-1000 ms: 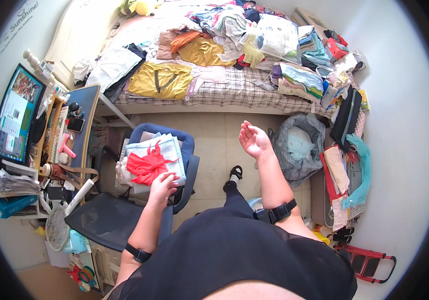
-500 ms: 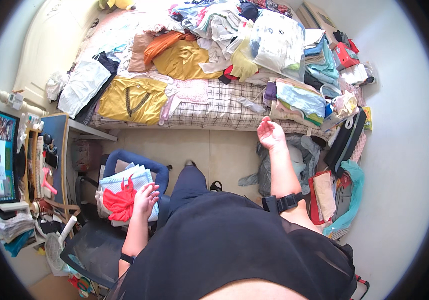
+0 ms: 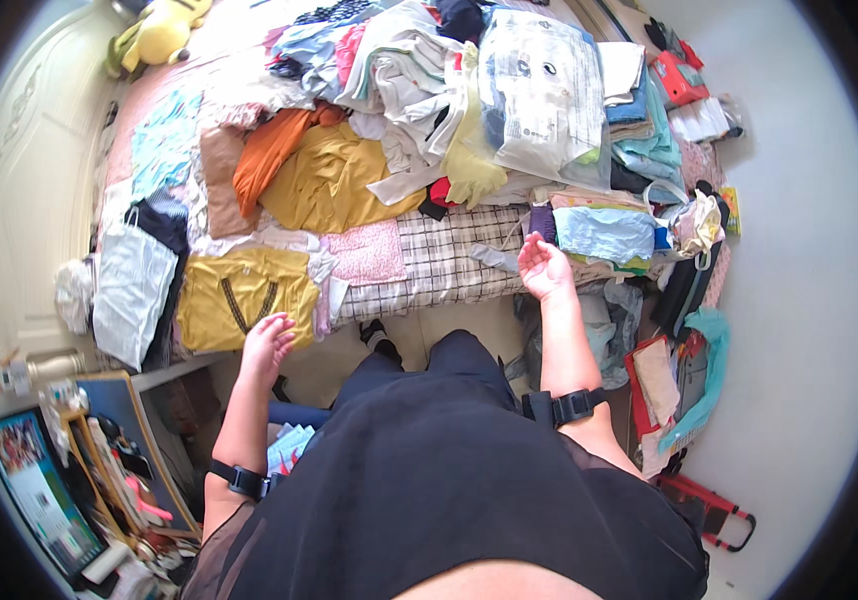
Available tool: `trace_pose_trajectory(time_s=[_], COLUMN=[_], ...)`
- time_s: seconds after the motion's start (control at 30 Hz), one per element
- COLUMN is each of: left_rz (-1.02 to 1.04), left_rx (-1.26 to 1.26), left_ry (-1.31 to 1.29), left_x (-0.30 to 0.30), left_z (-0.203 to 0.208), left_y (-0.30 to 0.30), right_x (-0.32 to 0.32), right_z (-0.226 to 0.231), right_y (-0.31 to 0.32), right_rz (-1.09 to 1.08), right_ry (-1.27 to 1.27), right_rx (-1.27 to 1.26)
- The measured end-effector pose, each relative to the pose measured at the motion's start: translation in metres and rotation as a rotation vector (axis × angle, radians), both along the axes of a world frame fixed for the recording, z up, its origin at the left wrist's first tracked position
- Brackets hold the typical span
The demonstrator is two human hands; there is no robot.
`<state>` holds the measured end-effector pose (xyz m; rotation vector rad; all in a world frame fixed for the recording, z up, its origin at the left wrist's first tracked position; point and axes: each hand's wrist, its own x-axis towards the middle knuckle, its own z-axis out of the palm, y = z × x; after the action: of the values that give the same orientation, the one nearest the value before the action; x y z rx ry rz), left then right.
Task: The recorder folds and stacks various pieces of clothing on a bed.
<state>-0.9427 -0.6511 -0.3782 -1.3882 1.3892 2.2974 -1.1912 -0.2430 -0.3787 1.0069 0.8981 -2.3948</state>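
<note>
Since the earlier frame, the person has moved nearer the bed (image 3: 429,275), and the left hand (image 3: 269,345) has passed from the chair (image 3: 299,413) to the mustard garment (image 3: 229,300). This garment lies spread at the bed's near edge; contact with the hand cannot be told. Left fingers: loosely bent, slightly parted, empty. Right hand (image 3: 546,270): palm up, fingers half curled, empty, near a folded pale-blue cloth (image 3: 604,232). Farther back, a clothing heap (image 3: 399,75) and bulky plastic package (image 3: 539,95) crowd the bed. The black top (image 3: 429,470) hides most of the chair.
</note>
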Motion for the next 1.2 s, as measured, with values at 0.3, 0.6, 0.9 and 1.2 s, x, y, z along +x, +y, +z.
trace_pose_trajectory(time_s=[0.3, 0.6, 0.9, 1.2], left_rz=[0.059, 0.154, 0.205, 0.219], left_rx=[-0.005, 0.081, 0.060, 0.160], left_ry=[-0.101, -0.318, -0.268, -0.310], left_x=[-0.076, -0.099, -0.128, -0.126], left_z=[-0.002, 0.002, -0.003, -0.027], left_y=[-0.024, 0.029, 0.035, 0.001], right_x=[-0.072, -0.206, -0.265, -0.272], right_z=[-0.055, -0.093, -0.090, -0.082], right_y=[-0.026, -0.133, -0.207, -0.206], right_rz=[0.007, 0.360, 0.679, 0.651], right_ry=[-0.189, 0.244, 0.145, 0.525], right_rx=[0.056, 0.673, 1.662, 1.754])
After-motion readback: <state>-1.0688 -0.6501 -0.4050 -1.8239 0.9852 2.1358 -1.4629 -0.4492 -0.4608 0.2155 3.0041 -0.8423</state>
